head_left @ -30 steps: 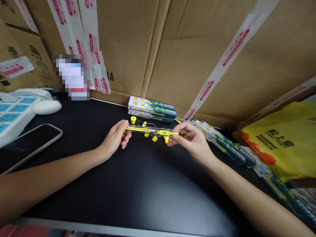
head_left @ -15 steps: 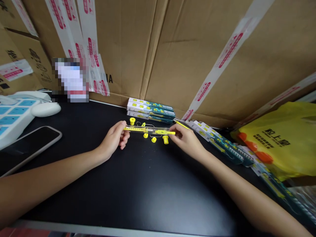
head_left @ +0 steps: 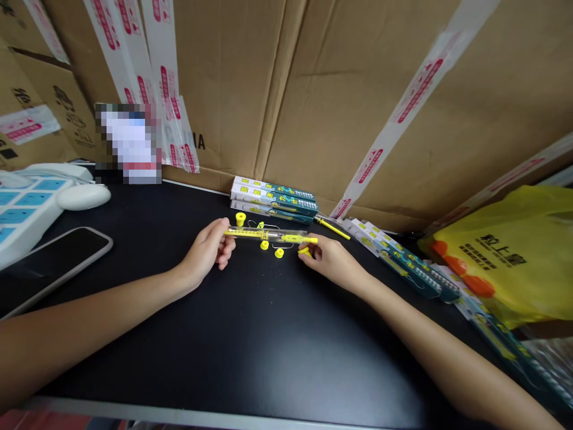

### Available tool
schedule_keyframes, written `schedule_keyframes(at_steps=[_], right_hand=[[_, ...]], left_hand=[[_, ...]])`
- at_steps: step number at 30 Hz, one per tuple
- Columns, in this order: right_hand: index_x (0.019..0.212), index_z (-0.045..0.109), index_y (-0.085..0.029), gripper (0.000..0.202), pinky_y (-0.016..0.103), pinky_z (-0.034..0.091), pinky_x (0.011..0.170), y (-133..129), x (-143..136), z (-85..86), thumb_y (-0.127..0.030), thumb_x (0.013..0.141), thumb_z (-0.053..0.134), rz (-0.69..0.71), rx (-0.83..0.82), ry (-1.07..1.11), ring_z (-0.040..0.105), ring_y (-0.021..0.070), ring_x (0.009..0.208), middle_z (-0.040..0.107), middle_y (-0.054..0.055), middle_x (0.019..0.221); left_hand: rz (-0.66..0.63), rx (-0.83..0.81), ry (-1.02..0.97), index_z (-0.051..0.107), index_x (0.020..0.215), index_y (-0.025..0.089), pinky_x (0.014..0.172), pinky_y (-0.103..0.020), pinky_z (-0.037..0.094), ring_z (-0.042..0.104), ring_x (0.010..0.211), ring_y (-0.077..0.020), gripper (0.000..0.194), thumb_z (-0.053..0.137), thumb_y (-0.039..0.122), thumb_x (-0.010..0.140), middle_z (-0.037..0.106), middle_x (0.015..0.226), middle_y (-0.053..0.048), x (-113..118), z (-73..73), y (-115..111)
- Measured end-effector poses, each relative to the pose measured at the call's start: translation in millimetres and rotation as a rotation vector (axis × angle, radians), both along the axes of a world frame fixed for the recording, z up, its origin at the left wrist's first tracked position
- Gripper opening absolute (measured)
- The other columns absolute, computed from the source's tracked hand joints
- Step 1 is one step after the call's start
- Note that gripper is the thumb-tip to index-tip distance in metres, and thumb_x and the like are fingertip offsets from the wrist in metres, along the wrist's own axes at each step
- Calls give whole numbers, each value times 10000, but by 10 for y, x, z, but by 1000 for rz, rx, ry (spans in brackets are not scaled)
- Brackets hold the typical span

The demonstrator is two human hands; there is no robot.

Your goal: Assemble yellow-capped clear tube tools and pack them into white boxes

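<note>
My left hand [head_left: 209,246] is closed around the left end of a clear-tubed spring scale [head_left: 274,235] with a yellow core, held level above the table. At its other end, my right hand [head_left: 333,257] has its fingertips closed on a yellow cap [head_left: 305,251], partly hidden by the fingers. Just behind the tube stands a larger yellow cap [head_left: 240,219]. Two small yellow plugs [head_left: 279,253] lie in front of it. Bent wire hooks [head_left: 252,224] show around the tube, one with a yellow piece [head_left: 261,225]. A yellow rod [head_left: 333,228] lies beyond my right hand.
Printed spring scale boxes [head_left: 273,200] are stacked against the cardboard [head_left: 224,89]; more boxes [head_left: 398,260] line the right side. A yellow plastic bag [head_left: 505,251] sits at far right. Left are a phone [head_left: 54,269], a power strip [head_left: 27,206] and a white oval object [head_left: 83,196].
My right hand has left the tube's right end, moved slightly down, and taken hold of the yellow cap that stood on the table. My left hand keeps the tube in nearly the same place.
</note>
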State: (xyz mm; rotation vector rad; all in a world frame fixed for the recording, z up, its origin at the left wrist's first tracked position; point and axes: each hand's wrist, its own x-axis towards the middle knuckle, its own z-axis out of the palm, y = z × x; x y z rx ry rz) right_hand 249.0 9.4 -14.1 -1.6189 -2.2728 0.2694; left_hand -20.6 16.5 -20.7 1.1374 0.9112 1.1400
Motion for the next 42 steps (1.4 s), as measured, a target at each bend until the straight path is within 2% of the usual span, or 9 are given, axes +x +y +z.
schedule_keyframes(at_steps=[4,6,9,13,17,22,42], right_hand=[[862,609,-196,79,257,354,552,-18,-1,-19,-227,799,573,6,32,-44,504,137,602,589,14,744],[856,596,-202,61,257,365,546,-23,-5,-19,-233,806,580,16,17,40,494,132,594,579,4,724],[835,527,-205,135,243,415,511,-21,-14,24,-308,818,614,47,-51,412,505,122,588,568,-8,707],[785,451,-211,311,222,497,459,-52,-51,170,-381,761,711,37,-144,957,553,103,583,590,-15,756],[735,448,-206,338,242,592,572,-154,-115,315,-318,721,767,-1,-105,1207,578,65,597,580,-24,856],[724,455,-210,329,252,619,646,-261,-186,360,-289,712,774,14,-43,1229,609,73,661,541,-29,875],[700,466,-199,333,251,626,635,-242,-211,318,-277,698,790,22,-31,1202,594,82,678,551,-18,845]], left_hand=[[12,-14,-7,401,746,206,328,-151,313,338,353,-51,278,459,422,911,420,502,85,7,11,2],[13,-16,-11,398,740,207,326,-151,312,340,351,-50,289,475,432,904,422,501,84,10,9,5],[10,-17,-24,401,744,209,323,-151,307,339,346,-50,297,491,449,894,420,498,85,7,-6,14],[20,-12,-40,402,750,210,323,-151,306,339,347,-51,305,499,463,889,417,500,85,-5,-23,21],[39,-10,-53,404,762,209,330,-152,311,340,355,-50,287,485,446,902,418,513,85,-2,-24,17],[41,-9,-59,410,764,208,331,-154,311,337,352,-50,285,486,446,901,415,510,84,-3,-28,19],[12,5,-13,401,755,205,321,-151,314,343,349,-49,292,470,446,906,417,501,85,8,-24,10]])
